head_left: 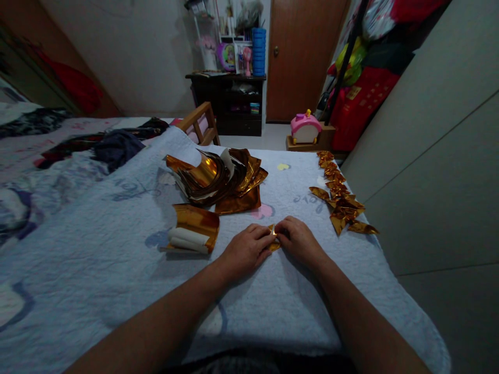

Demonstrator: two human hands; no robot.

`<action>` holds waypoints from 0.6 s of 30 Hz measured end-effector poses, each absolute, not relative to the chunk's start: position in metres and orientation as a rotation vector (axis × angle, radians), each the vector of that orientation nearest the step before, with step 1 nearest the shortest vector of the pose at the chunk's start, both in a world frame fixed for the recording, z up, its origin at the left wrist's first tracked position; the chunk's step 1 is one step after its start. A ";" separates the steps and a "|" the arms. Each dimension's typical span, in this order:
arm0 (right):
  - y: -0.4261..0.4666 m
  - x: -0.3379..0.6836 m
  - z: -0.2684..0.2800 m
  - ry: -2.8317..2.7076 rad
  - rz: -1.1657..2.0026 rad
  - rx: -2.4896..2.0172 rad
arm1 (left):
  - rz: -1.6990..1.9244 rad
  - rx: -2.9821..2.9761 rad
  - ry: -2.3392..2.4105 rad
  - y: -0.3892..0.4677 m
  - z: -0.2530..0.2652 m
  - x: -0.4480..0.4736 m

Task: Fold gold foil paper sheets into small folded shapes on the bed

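Observation:
A small folded piece of gold foil paper [275, 245] lies on the bed cover between my hands, mostly hidden by fingers. My left hand [248, 249] is closed over its left side, fingers pressing it against the cloth. With thumb and fingertips, my right hand [298, 240] pinches its upper right edge. A large fanned stack of gold foil sheets [206, 179] lies beyond my left hand. Nearer, a smaller curled bundle of foil sheets [197, 221] shows its white backing. Several folded foil pieces [343, 208] are heaped in a line along the right edge.
The pale blue quilted cover [128, 291] spreads under everything, dropping off at the right beside a white cabinet [440, 145]. Dark clothes [119, 149] lie to the left. Past the far edge stand a pink toy [305, 127], a wooden chair [200, 124] and a dark shelf unit [234, 104].

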State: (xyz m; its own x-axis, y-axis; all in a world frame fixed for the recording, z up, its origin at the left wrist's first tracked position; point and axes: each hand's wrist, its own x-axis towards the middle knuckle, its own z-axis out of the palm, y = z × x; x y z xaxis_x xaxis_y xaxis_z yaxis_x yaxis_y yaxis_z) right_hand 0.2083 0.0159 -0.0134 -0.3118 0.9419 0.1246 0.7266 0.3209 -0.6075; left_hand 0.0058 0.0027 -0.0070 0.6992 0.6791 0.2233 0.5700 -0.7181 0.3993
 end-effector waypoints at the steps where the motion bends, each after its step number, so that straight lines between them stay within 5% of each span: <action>1: 0.016 0.209 -0.013 -2.124 0.623 -1.467 | 0.516 2.620 0.984 0.002 -0.007 0.006; 18: 0.020 0.219 -0.014 -2.139 0.618 -1.392 | 0.518 2.634 0.974 0.002 -0.006 0.006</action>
State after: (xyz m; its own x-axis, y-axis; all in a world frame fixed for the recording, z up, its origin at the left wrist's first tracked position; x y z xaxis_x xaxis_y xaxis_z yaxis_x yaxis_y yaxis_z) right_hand 0.2192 0.0200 -0.0144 -0.3446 0.9235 0.1683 0.6914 0.3710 -0.6199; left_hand 0.0061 0.0022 -0.0055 0.7076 0.6677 0.2313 0.5653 -0.7313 0.3816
